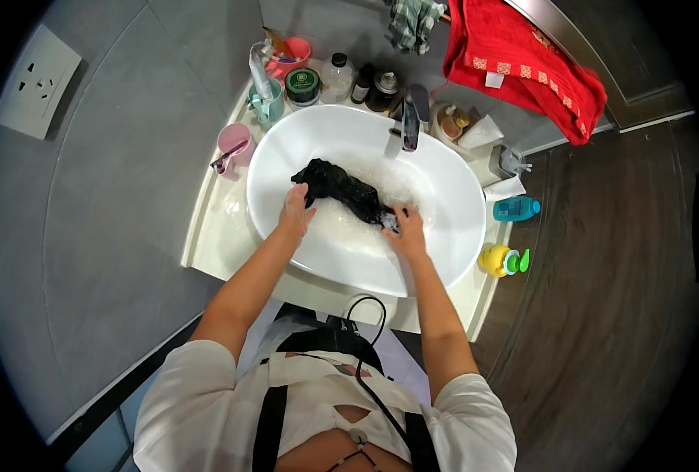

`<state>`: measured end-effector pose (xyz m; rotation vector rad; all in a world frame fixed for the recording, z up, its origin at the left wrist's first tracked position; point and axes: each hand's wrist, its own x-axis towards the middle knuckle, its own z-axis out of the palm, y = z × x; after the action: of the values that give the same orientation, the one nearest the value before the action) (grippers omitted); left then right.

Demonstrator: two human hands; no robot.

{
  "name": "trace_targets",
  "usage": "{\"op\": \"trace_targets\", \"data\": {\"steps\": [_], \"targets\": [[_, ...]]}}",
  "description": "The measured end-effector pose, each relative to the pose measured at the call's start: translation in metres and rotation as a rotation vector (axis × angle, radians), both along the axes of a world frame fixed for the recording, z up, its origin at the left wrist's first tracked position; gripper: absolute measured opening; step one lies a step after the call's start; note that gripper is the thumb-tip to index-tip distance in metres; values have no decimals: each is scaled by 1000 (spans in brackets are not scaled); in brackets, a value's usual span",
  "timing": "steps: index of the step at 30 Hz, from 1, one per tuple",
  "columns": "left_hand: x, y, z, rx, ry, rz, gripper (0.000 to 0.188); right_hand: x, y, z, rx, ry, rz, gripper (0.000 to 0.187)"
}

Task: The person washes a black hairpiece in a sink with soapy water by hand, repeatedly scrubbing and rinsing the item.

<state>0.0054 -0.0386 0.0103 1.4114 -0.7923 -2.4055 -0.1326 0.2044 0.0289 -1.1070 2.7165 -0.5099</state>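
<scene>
A wet black cloth garment (342, 189) stretches across the white oval sink (279, 141), lying in whitish, sudsy water. My left hand (295, 211) grips its left end near the sink's left side, the fingertips partly hidden by the fabric. At the cloth's right end, my right hand (407, 231) has its fingers bent around the fabric, where a clump of white foam clings. The exact kind of garment cannot be made out.
A dark faucet (414, 118) rises at the sink's back rim. Along the counter (224, 228) stand a pink cup (236, 141), a green-lidded jar (302, 84), a clear bottle (336, 79), a blue bottle (516, 208) and a yellow pump bottle (497, 260). A red towel (515, 71) hangs behind.
</scene>
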Motion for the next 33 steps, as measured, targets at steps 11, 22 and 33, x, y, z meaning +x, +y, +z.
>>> {"op": "trace_targets", "data": {"steps": [11, 22, 33], "targets": [[-16, -16, -22, -163, -66, -5, 24, -52, 0, 13, -189, -999, -516, 58], [-12, 39, -4, 101, -149, 118, 43, 2, -11, -10, 128, -58, 227, 50], [-13, 40, -16, 115, -64, -11, 49, 27, -39, -4, 25, -301, -57, 47]]}}
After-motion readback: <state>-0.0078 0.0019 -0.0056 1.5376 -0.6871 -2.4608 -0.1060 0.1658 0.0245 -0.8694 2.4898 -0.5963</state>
